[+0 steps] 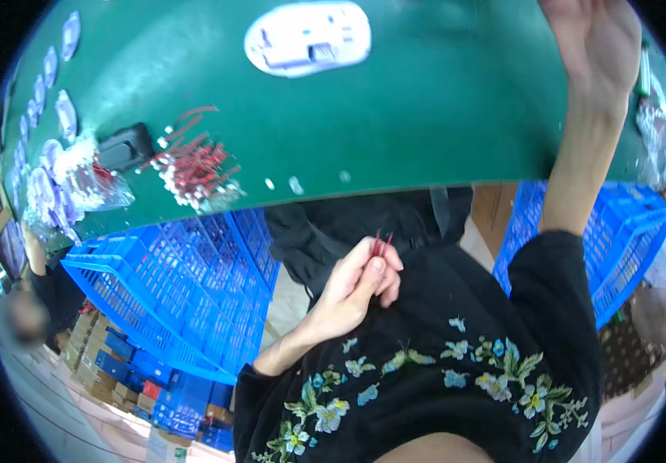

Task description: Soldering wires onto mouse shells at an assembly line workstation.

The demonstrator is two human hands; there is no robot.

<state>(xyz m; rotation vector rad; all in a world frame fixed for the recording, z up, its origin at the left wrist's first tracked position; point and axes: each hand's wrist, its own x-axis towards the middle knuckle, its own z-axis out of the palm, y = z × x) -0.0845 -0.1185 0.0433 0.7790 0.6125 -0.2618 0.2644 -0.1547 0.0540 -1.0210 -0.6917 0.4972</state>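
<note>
My left hand [362, 279] is held below the table edge, over my lap, and pinches a small bundle of thin red wires [382, 244] between thumb and fingers. My right hand [595, 38] reaches far forward over the green table [425, 116], fingers partly out of view at the top edge, with nothing visible in it. A heap of red wires with white ends [194, 166] lies on the table at the left. A white plastic part [307, 37] lies further back, near the middle.
A black box [125, 147] and clear plastic bags [78, 181] sit at the table's left. Blue plastic crates stand under the table on the left [186, 285] and the right [618, 231]. Other people sit at the far left and right edges.
</note>
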